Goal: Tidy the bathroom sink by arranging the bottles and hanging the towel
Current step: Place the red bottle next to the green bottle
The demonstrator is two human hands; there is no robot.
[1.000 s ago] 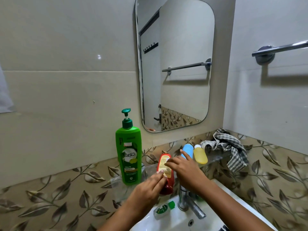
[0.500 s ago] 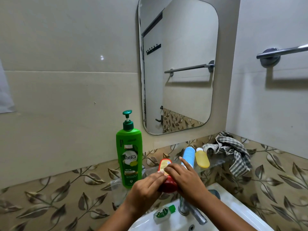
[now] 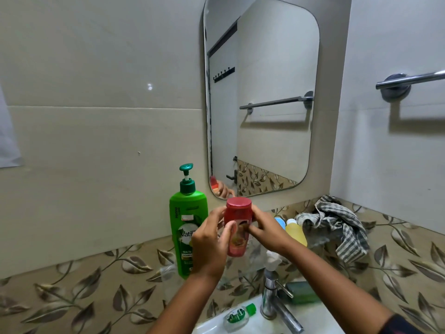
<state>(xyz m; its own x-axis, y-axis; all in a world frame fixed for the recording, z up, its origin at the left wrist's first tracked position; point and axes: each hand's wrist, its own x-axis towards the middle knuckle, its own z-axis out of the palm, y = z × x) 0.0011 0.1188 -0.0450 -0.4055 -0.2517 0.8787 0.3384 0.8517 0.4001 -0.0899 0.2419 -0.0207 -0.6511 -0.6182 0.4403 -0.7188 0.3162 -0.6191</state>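
A red bottle (image 3: 238,222) is held upright above the glass shelf (image 3: 317,241), cap up. My left hand (image 3: 212,247) grips its left side and my right hand (image 3: 266,231) its right side. To the left a tall green pump bottle (image 3: 185,227) stands on the shelf. Behind my right hand lie a blue bottle (image 3: 280,222) and a yellow bottle (image 3: 296,231). A crumpled checked towel (image 3: 337,225) sits at the shelf's right end. The towel bar (image 3: 409,80) on the right wall is bare.
A mirror (image 3: 262,92) hangs above the shelf. Below are the white sink (image 3: 310,321), a chrome tap (image 3: 274,300), a small green-capped bottle (image 3: 238,315) lying on the rim, and a green soap bar (image 3: 302,291) by the tap.
The red bottle lay on the shelf under both hands; now it is lifted and stands upright between them. The view has tilted up slightly.
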